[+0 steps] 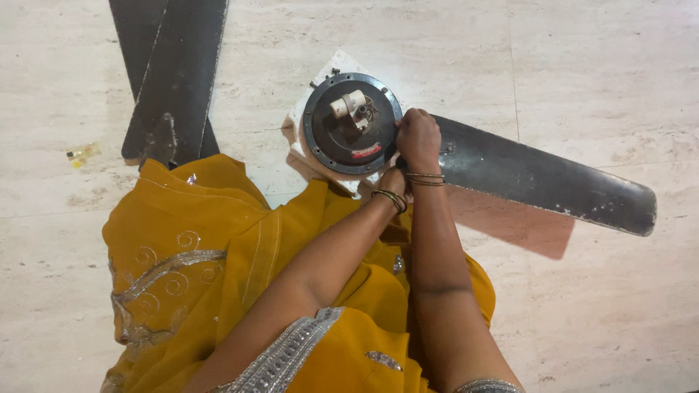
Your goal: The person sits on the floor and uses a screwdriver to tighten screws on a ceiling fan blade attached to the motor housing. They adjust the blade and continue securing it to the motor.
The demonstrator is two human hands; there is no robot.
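Head view shows the right hand (pixel 417 138) closed at the joint between the ceiling fan motor (pixel 352 122) and its one attached blade (pixel 546 178), the left hand (pixel 393 180) mostly hidden so its grip is unclear, while two loose blades (pixel 173 73) already lie apart on the floor (pixel 582 73).

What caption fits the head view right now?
Seated on a marble floor, right hand grips the fan motor where one blade attaches; left hand sits beneath it.

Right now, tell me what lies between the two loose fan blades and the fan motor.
In the head view, only bare marble floor lies between the loose blades and the fan motor.
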